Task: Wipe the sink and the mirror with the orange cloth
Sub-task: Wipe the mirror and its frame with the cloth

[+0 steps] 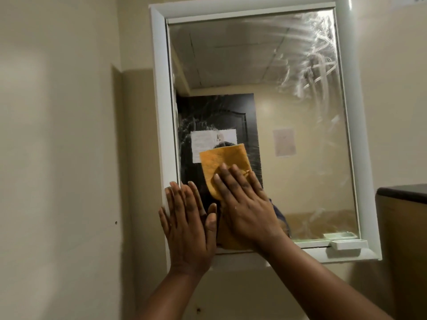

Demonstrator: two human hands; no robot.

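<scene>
Pressing hand: right hand lies flat with straight, spread fingers on the orange cloth, pushing it against the glass.
Cloth: orange cloth sits on the lower left part of the mirror, its upper half showing above the fingertips.
Steadying hand: left hand is open, fingers straight and close together, resting on the mirror's lower left corner and the white frame.
Glass: pale wipe streaks arc across the far upper right and around the dark door reflection.
Ledge: small white tray sits at the frame's lower right.
Surroundings: cream wall left; dark-topped cabinet right.
</scene>
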